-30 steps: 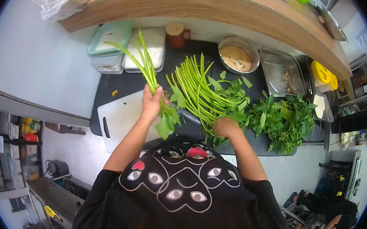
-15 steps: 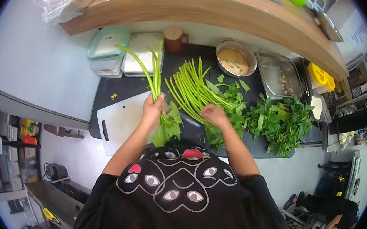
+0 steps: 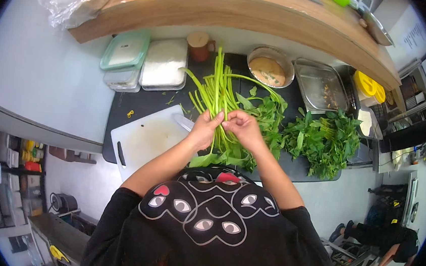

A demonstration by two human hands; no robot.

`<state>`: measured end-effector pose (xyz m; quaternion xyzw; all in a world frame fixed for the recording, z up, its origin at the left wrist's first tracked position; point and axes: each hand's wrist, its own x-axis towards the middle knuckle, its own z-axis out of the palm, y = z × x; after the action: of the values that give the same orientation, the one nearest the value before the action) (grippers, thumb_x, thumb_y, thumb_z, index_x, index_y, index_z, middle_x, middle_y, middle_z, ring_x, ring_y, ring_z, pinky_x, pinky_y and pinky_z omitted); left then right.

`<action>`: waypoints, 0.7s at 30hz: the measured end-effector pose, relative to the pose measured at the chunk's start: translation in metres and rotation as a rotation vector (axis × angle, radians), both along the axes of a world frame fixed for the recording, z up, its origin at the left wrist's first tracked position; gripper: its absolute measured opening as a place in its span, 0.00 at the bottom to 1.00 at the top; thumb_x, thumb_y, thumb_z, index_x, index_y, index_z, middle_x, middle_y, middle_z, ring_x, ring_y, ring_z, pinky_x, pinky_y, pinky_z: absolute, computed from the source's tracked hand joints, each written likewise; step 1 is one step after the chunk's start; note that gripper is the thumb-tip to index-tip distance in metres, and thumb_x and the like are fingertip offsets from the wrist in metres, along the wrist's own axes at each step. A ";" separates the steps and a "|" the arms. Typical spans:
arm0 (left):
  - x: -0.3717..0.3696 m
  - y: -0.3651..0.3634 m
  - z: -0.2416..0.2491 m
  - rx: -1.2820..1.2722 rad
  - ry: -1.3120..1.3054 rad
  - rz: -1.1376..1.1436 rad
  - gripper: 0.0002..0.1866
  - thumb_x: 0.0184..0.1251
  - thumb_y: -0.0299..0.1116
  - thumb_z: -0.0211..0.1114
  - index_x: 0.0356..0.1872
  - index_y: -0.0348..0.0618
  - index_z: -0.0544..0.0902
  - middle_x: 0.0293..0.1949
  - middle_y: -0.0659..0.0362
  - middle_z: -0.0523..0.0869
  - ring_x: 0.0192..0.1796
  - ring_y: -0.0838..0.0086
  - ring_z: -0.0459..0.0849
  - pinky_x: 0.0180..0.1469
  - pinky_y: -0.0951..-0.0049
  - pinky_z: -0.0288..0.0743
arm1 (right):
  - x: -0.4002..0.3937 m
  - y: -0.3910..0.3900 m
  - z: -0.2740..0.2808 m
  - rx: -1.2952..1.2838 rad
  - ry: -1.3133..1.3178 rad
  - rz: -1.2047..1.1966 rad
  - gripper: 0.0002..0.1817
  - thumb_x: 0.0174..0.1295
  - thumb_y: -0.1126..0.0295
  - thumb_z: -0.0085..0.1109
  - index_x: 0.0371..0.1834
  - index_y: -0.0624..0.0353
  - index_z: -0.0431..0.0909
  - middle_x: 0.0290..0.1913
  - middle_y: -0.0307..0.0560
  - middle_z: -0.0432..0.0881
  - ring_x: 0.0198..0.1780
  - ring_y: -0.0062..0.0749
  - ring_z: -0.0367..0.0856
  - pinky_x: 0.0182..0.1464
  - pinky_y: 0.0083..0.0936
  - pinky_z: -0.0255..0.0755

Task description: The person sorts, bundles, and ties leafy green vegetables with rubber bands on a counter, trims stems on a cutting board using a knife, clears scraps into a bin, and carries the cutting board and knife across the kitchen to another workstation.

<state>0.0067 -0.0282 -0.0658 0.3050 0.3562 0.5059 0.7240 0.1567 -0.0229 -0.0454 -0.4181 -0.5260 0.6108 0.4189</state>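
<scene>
My left hand [image 3: 204, 131] is closed around a few long green water spinach stems [image 3: 217, 85], which point away from me, with leaves [image 3: 203, 160] hanging below. Touching the left hand's fingertips, my right hand [image 3: 243, 129] pinches a stem at the side of the held ones. Beneath and behind both hands lies a heap of water spinach, its bare stems [image 3: 200, 89] fanned out and its leaves [image 3: 270, 119] toward the right. A knife blade [image 3: 183, 122] shows beside the left hand, over the white cutting board [image 3: 147, 133]; its handle is hidden.
A leafy green bunch [image 3: 321, 142] lies at the right of the black table [image 3: 119, 102]. Along the back stand lidded containers [image 3: 164, 60], a brown mug [image 3: 198, 50], a metal bowl [image 3: 270, 69] and a metal tray [image 3: 321, 86]. A wooden shelf [image 3: 239, 11] overhangs them. Another person [image 3: 390, 245] is at far right.
My left hand has moved right with its stems, over the heap. My right hand has shifted slightly left and now meets it at the stems. The knife blade has come into sight.
</scene>
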 end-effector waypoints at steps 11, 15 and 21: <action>-0.006 -0.009 -0.010 -0.104 -0.044 0.088 0.10 0.62 0.32 0.62 0.41 0.39 0.76 0.37 0.57 0.81 0.39 0.72 0.79 0.43 0.73 0.73 | -0.013 -0.019 0.016 0.501 -0.539 0.075 0.09 0.53 0.73 0.59 0.38 0.61 0.80 0.37 0.56 0.81 0.37 0.46 0.80 0.40 0.29 0.73; -0.009 -0.009 0.003 -0.042 0.054 0.169 0.06 0.63 0.28 0.59 0.38 0.39 0.75 0.30 0.57 0.81 0.33 0.70 0.82 0.43 0.69 0.75 | 0.029 0.026 -0.022 0.263 -0.471 -0.166 0.08 0.53 0.72 0.58 0.36 0.61 0.80 0.34 0.54 0.82 0.36 0.47 0.80 0.40 0.30 0.74; -0.017 -0.008 0.004 -0.067 0.036 0.165 0.07 0.63 0.27 0.58 0.41 0.42 0.74 0.23 0.58 0.79 0.25 0.70 0.80 0.43 0.66 0.77 | 0.135 0.129 -0.107 0.331 -1.076 -0.593 0.12 0.52 0.67 0.59 0.39 0.59 0.78 0.46 0.56 0.78 0.49 0.51 0.75 0.51 0.36 0.68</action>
<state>-0.0099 -0.0367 -0.0617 0.2595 0.4099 0.5461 0.6829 0.2919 0.1064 -0.1520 -0.7241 -0.6122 0.0841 0.3063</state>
